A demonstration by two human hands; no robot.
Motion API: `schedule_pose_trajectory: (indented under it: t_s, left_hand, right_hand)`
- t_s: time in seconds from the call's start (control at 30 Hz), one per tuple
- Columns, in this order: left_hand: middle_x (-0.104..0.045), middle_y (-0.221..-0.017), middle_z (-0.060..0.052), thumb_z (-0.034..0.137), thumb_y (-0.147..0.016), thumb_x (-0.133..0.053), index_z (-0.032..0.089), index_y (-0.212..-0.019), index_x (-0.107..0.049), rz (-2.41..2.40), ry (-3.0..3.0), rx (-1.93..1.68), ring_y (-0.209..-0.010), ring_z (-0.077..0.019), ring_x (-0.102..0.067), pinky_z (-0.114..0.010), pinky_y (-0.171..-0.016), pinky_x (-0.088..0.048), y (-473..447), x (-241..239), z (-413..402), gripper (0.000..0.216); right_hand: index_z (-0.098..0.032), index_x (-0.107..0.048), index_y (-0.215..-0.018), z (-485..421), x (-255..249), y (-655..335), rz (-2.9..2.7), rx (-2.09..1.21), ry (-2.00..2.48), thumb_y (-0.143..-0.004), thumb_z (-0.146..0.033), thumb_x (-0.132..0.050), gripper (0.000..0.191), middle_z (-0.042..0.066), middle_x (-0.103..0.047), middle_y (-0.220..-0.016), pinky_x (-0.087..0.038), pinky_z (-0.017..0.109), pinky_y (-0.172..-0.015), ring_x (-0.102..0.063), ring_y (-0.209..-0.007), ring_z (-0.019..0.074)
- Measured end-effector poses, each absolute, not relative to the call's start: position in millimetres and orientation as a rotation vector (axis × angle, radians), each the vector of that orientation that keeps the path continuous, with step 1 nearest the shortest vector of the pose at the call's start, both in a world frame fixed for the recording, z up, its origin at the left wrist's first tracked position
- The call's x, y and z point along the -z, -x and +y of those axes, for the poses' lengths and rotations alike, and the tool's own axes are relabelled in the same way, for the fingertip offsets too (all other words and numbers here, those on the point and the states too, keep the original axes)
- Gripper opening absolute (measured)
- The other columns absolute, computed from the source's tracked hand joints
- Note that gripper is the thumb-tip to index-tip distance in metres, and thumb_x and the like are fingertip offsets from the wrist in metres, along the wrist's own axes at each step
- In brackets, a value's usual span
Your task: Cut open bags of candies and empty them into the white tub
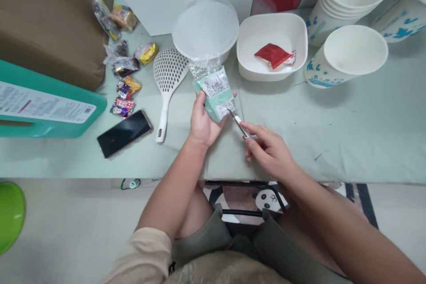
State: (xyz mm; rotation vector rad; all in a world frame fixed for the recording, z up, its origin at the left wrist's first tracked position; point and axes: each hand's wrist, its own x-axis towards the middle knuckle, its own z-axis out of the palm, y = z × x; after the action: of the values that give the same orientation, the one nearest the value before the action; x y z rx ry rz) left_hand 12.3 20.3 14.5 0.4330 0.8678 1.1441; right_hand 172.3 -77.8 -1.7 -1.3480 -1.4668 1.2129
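Observation:
My left hand (202, 122) is closed round a pale green snack packet (215, 91) with a clear crinkled top, held upright above the table. My right hand (268, 148) pinches a small metal tool (238, 124), perhaps scissors or a blade, whose tip touches the packet's lower right corner. Behind the packet stands a round white bowl with a frosted lid (205, 29). To its right a white square bowl (272, 44) holds a red packet (273, 55).
A white slotted spoon (168, 82) and a black phone (124, 133) lie left of my hands. Several small wrapped snacks (124, 91) sit beside a cardboard box (49, 17) and a teal box (43, 106). Paper cups (353, 55) stand at the right.

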Motion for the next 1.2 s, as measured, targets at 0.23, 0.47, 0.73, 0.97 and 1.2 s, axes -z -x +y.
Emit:
schedule_pose_trajectory:
  t_s: [0.23,0.47,0.73,0.97,1.2]
  left_hand:
    - [-0.072,-0.139,-0.005,0.057,-0.104,-0.037,0.027,-0.145,-0.059,0.887,-0.422,-1.161,-0.136,-0.0265,-0.065,-0.032,-0.094,-0.061,-7,-19,25,0.055]
    - [-0.069,-0.143,-0.01,0.062,-0.102,-0.031,0.025,-0.147,-0.057,0.845,-0.387,-1.138,-0.136,-0.0333,-0.065,-0.037,-0.083,-0.066,9,-24,27,0.064]
    - [-0.072,-0.135,-0.017,0.065,-0.101,-0.027,0.02,-0.151,-0.052,0.744,-0.306,-0.862,-0.126,-0.0403,-0.07,-0.057,-0.085,-0.066,6,-25,19,0.071]
    - [-0.075,-0.129,-0.013,0.059,-0.089,-0.06,0.026,-0.143,-0.056,0.679,-0.563,-0.716,-0.103,-0.0376,-0.079,-0.036,-0.052,-0.065,2,-12,14,0.064]
    - [-0.077,-0.106,-0.009,0.053,-0.082,-0.079,0.027,-0.12,-0.059,0.599,-0.767,-0.354,-0.073,-0.0251,-0.079,-0.02,-0.038,-0.049,11,-2,9,0.05]
  right_hand:
    - [-0.02,-0.065,-0.14,-79,1,-174,-1.627,-1.125,1.371,-0.101,-0.026,-0.048,0.043,0.002,-0.064,-0.09,-0.057,0.029,-0.059,-0.066,-0.056,0.0094]
    - [-0.017,-0.074,-0.11,-65,1,-204,-1.81,-0.425,1.743,-0.088,-0.029,-0.058,0.029,0.01,-0.073,-0.088,-0.054,0.038,-0.073,-0.066,-0.078,0.0233]
    - [-0.018,-0.076,-0.105,-57,11,-221,-1.892,-0.212,2.053,-0.089,-0.029,-0.055,0.028,0.014,-0.074,-0.097,-0.051,0.046,-0.086,-0.064,-0.092,0.0312]
    - [-0.022,-0.071,-0.107,-55,9,-217,-1.654,-0.227,1.75,-0.086,-0.034,-0.067,0.024,0.012,-0.07,-0.103,-0.051,0.049,-0.088,-0.064,-0.099,0.0305]
    - [-0.027,-0.061,-0.113,-60,-11,-203,-1.287,-0.755,1.349,-0.091,-0.041,-0.07,0.028,0.006,-0.069,-0.103,-0.057,0.035,-0.074,-0.066,-0.088,0.0193]
